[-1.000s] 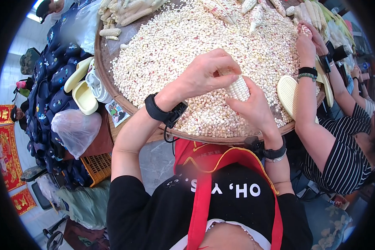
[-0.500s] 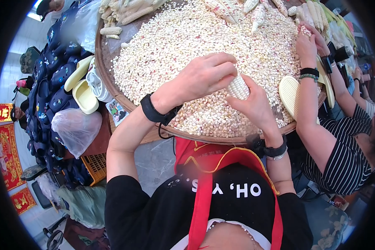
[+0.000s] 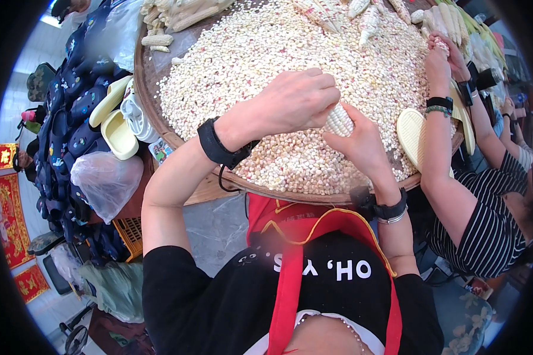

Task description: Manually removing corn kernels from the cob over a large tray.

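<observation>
A short ear of white corn (image 3: 340, 122) is held tilted above the tray of kernels. My right hand (image 3: 364, 142) grips it from the right, thumb on the near side and fingers on the far side. My left hand (image 3: 302, 99) is closed at the ear's upper left end, its curled fingers pressed to the kernels; the fingertips are partly hidden. Below both hands, loose corn kernels (image 3: 237, 71) in white, yellow and some red cover a large round woven tray (image 3: 143, 97).
Stripped cobs (image 3: 189, 21) lie at the tray's far left, unshelled ears (image 3: 368, 26) at the far right. A co-worker's hands (image 3: 441, 56) work at the right edge, near a pale yellow slipper (image 3: 411, 135). Dark blue clogs (image 3: 71, 127) and a plastic bag (image 3: 106, 183) stand left.
My left hand has rolled slightly over the ear, its knuckles now turned further right, and my left elbow has swung outward. My right hand stays nearly in place with the corn.
</observation>
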A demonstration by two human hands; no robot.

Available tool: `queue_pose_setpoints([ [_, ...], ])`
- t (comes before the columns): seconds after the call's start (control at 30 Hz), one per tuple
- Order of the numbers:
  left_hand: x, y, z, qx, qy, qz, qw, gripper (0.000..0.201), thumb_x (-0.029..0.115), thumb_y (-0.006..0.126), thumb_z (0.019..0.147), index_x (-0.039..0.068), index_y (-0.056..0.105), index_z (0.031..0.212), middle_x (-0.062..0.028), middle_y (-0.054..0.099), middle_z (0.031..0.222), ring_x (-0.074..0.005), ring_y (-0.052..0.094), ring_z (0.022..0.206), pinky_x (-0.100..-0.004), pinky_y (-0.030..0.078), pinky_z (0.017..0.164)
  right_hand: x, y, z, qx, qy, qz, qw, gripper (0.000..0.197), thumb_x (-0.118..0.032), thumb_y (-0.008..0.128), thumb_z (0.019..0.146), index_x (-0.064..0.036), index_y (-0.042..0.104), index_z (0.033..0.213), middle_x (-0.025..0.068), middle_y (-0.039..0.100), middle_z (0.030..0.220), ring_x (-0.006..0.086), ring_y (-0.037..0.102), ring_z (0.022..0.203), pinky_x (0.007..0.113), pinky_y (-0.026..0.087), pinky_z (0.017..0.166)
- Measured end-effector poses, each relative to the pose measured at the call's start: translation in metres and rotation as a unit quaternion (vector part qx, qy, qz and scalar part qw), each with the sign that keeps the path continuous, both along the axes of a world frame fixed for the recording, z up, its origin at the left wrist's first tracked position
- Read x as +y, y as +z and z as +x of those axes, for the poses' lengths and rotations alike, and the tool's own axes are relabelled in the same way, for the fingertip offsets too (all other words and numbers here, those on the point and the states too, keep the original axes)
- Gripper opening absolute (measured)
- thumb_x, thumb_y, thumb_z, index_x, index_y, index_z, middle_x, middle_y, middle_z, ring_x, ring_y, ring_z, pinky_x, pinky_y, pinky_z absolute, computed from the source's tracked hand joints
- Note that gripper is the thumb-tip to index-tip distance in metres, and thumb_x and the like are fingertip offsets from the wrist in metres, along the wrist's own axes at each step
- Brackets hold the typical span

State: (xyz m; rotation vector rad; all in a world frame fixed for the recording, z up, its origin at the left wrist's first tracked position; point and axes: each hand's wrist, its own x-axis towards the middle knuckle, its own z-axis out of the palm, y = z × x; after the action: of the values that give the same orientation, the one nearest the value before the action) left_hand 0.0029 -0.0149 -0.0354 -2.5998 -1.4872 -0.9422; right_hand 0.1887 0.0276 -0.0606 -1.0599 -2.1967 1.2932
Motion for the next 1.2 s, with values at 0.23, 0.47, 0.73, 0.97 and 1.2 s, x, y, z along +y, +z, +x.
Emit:
queue_pose_setpoints([
  [0.23,-0.002,-0.008,-0.005,-0.008,-0.023,-0.049,0.999,0.011,0.008,0.060,0.072,0.004,0.052,0.078,-0.0092,0.051,0.077,-0.0264,0.055,0.075,-0.0369,0.046,0.061,0.000,-0.002,-0.002,-0.014,0.015,-0.027,0.999,0.054,-0.019,0.070,0.067,0.0008,0.056,0.116,0.0184,0.066,0.077,0.0234,0.065,0.066,0.033,0.050,0.064],
  [0.47,-0.018,-0.057,-0.020,0.047,-0.019,-0.166,0.985,0.007,0.011,0.059,0.077,0.006,0.055,0.080,-0.0087,0.052,0.080,-0.0263,0.056,0.076,-0.0372,0.048,0.061,0.042,0.018,0.017,0.138,-0.123,-0.090,0.979,0.042,-0.008,0.067,0.072,0.0015,0.056,0.112,0.0040,0.064,0.082,0.0091,0.057,0.065,0.023,0.046,0.059],
  [0.73,0.002,-0.018,-0.003,-0.249,0.106,-0.133,0.953,0.012,0.008,0.060,0.083,0.004,0.061,0.095,-0.0076,0.063,0.079,-0.0170,0.061,0.069,-0.0287,0.048,0.063,0.028,0.000,0.012,0.175,-0.086,-0.075,0.978,0.050,-0.008,0.070,0.071,0.0003,0.050,0.117,0.0051,0.060,0.093,0.0093,0.056,0.078,0.023,0.046,0.068],
  [0.97,-0.005,0.001,0.026,-0.330,0.087,-0.065,0.938,0.010,0.005,0.066,0.081,0.001,0.065,0.090,-0.0062,0.063,0.080,-0.0099,0.059,0.066,-0.0235,0.048,0.060,0.014,0.001,0.008,0.130,-0.081,-0.006,0.988,0.059,-0.012,0.071,0.070,-0.0006,0.045,0.123,0.0107,0.063,0.093,0.0135,0.060,0.080,0.028,0.049,0.069],
  [1.2,-0.003,-0.006,0.024,-0.196,0.074,0.037,0.977,0.011,0.006,0.068,0.078,0.002,0.064,0.087,-0.0095,0.061,0.075,-0.0179,0.060,0.062,-0.0280,0.047,0.055,0.008,0.006,0.009,0.056,-0.082,0.020,0.995,0.061,-0.019,0.071,0.069,0.0002,0.046,0.122,0.0191,0.065,0.093,0.0246,0.065,0.083,0.034,0.050,0.072],
])
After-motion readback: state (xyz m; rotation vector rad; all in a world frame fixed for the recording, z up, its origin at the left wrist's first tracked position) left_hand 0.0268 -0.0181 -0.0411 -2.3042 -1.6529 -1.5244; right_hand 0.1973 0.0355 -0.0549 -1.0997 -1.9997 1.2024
